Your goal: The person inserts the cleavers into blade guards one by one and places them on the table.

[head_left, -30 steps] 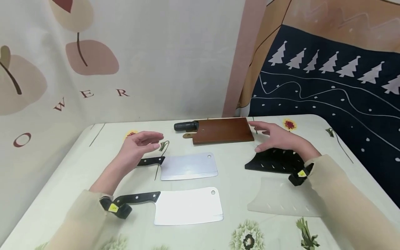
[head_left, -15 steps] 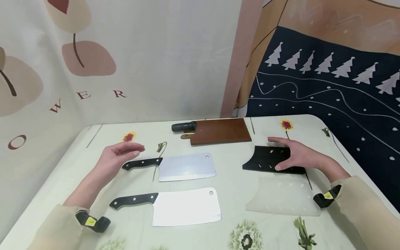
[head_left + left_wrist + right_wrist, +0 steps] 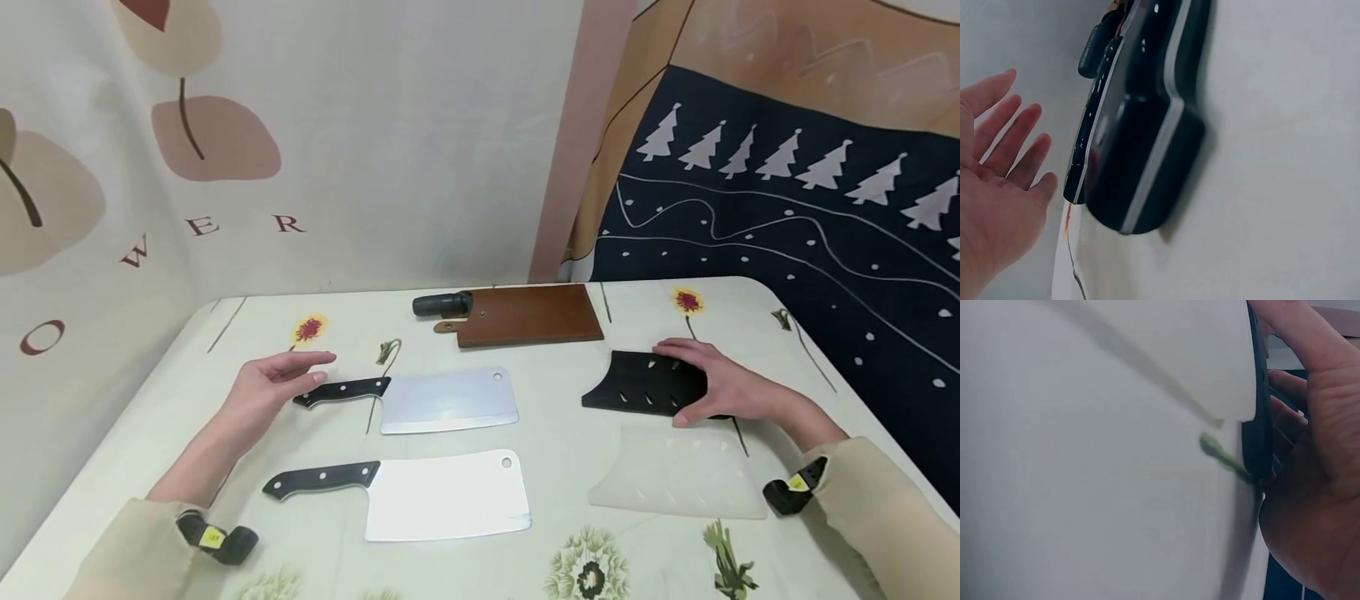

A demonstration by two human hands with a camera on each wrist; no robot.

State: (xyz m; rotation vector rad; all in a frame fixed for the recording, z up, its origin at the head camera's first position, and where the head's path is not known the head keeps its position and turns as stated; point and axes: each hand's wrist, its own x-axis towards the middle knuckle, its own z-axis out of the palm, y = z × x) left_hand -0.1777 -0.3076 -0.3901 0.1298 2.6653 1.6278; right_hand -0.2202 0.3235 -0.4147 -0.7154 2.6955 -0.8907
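Note:
In the head view, two cleavers with black riveted handles lie on the table: a far cleaver (image 3: 450, 402) and a near cleaver (image 3: 448, 497). My left hand (image 3: 258, 392) hovers with extended fingers by the far handle and holds nothing. The left wrist view shows that hand (image 3: 1004, 169) apart from both handles. My right hand (image 3: 727, 387) spans a black slotted blade guard (image 3: 630, 382), thumb at its near edge and fingers at its far edge. The guard lies flat. A translucent white blade guard (image 3: 675, 473) lies in front of it.
A brown leather-like sheath (image 3: 532, 315) with a dark handle (image 3: 441, 304) sticking out lies at the back. A flower-patterned cloth covers the table (image 3: 555, 417). A pale curtain (image 3: 412, 150) and a dark tree-print cloth (image 3: 750, 217) hang behind.
My left hand has drawn back left from above the far cleaver's handle, then lowered slightly beside it. My right hand has moved right and come down around the black guard's edges.

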